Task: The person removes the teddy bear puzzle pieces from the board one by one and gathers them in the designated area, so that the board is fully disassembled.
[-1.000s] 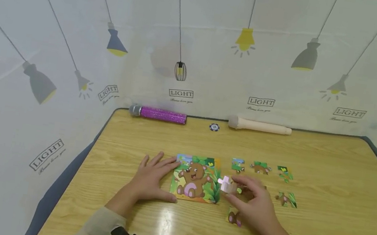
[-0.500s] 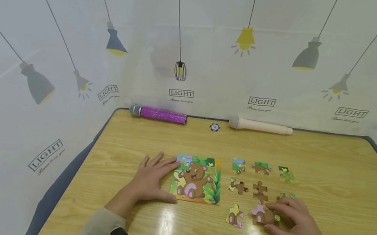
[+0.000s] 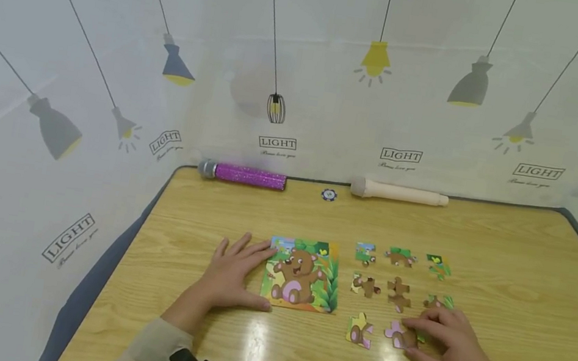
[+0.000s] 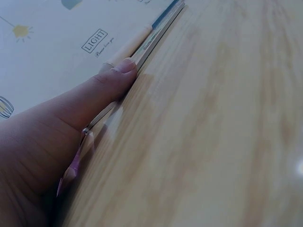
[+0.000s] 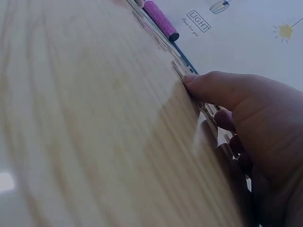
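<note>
My left hand [image 3: 234, 274] rests spread on the table at the left side of a square bear picture board [image 3: 302, 275]. Its fingertips and thumb touch the board's edge, and the left wrist view shows the thumb [image 4: 106, 85] along that edge. Right of the board lie several loose jigsaw puzzle pieces in rows. With thumb and index finger, my right hand [image 3: 455, 355] pinches the brown and pink puzzle piece [image 3: 400, 335] in the nearest row, which lies at table level. Part of that piece and of the brown and green piece [image 3: 438, 301] behind it is hidden by the fingers.
Along the table's [image 3: 179, 208] back edge lie a glittery purple microphone [image 3: 251, 176] and a cream microphone [image 3: 403, 194], with a round chip [image 3: 329, 195] between them. A wall covering with printed lamps [image 3: 313, 85] hangs behind.
My right hand has carried the brown and pink puzzle piece from beside the board to the right and nearer, then lowered it to the table beside another piece. My left hand has stayed put.
</note>
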